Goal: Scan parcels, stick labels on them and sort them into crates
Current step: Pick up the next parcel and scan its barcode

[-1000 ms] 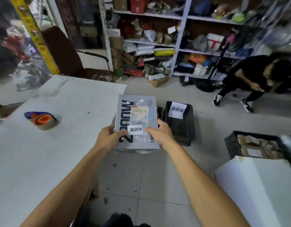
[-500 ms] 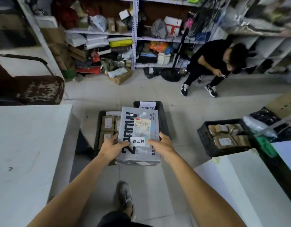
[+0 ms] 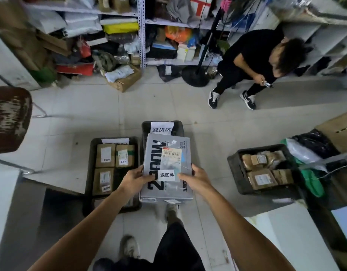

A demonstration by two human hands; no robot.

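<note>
Left hand (image 3: 134,179) and right hand (image 3: 196,179) gripped, fingers curled over its side edges, a grey parcel (image 3: 166,167) stickered "退回件" (image 3: 166,175). It was held above a black crate (image 3: 162,127) signed "退货区"; adjacent crate (image 3: 112,173) held brown parcels labelled likewise.

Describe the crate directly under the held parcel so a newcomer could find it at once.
Start at the metal shelving along the back wall and come forward over the tiled floor to two black crates side by side. The returns crate is the one on the right, mostly hidden beneath the grey parcel. Unlike the neighbouring crate, filled with brown boxes, it carries a white sign reading 退货区 at its far end.
</note>
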